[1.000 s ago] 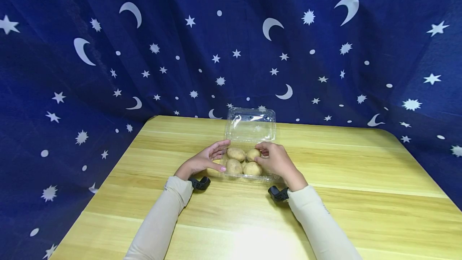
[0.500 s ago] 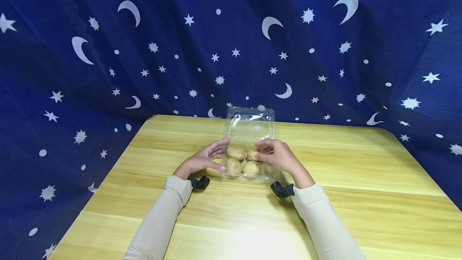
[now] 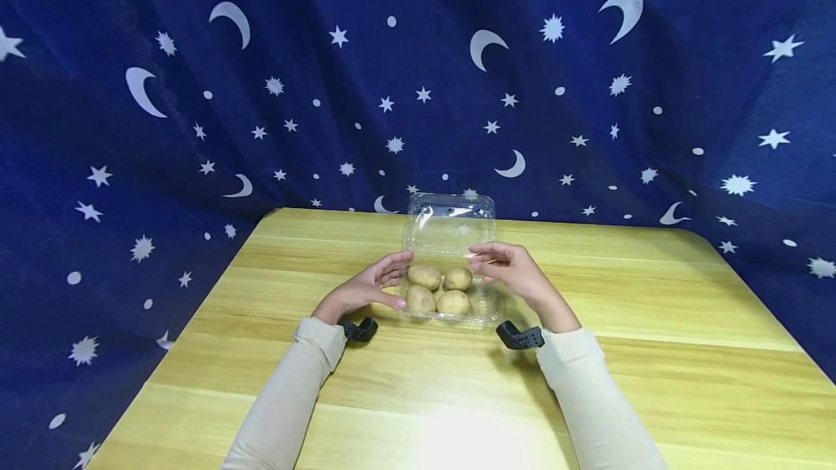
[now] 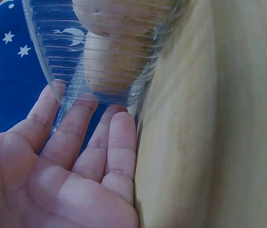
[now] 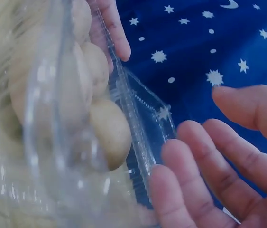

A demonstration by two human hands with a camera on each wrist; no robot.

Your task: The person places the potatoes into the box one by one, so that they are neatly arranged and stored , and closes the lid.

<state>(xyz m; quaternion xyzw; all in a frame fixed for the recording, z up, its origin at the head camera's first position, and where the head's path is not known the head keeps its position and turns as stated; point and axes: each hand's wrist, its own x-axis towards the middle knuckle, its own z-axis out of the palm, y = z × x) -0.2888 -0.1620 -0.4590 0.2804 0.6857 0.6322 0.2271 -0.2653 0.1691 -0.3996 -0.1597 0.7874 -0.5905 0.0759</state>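
Note:
A clear plastic clamshell box [image 3: 486, 303] stands on the table, its lid [image 3: 451, 223] raised at the back. Several potatoes [image 3: 453, 302] sit inside it, grouped toward the left. My left hand [image 3: 366, 289] is at the box's left side, thumb near the front corner and fingers near the back one; the left wrist view shows nearly straight fingertips [image 4: 83, 97] against the ribbed wall. Over the box's right rear edge is my right hand [image 3: 519, 272], beside the back right potato [image 3: 459, 278]. In the right wrist view its fingers are apart, holding nothing.
The wooden table [image 3: 405, 397] extends around the box on all sides. Behind it hangs a blue curtain [image 3: 437, 143] with white moons and stars. A black wrist mount [image 3: 519, 336] sits at the right wrist, another black mount [image 3: 359, 330] at the left.
My right hand has let go of the back right potato and moved up and to the right. That potato stays in the box. My left hand keeps its place at the box.

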